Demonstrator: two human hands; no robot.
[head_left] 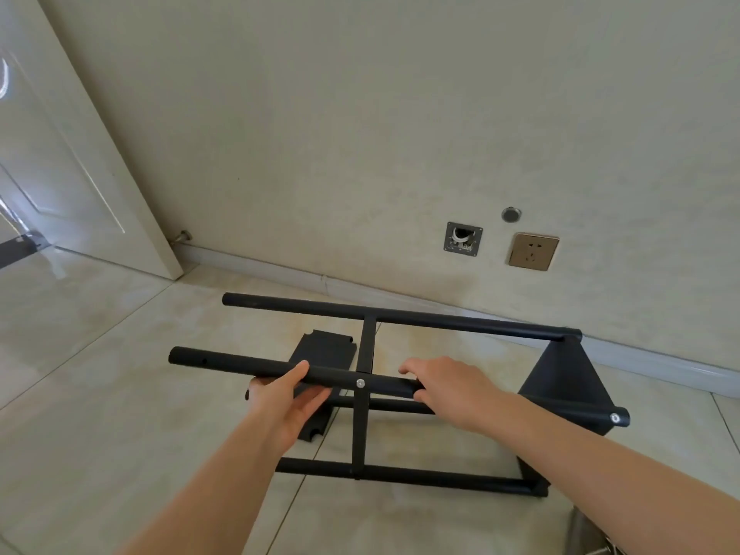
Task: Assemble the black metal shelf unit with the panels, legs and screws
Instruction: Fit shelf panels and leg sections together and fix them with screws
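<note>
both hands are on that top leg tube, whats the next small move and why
Probably steady the frame, then reach for the loose panel on the floor. The left hand and right hand both grip the upper leg; its free left end shows an unfilled screw hole, while the end panel is already on the right.

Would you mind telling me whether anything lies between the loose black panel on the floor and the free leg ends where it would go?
Nothing visible blocks it: loose panel lies on tile just beneath the free leg ends.
</note>
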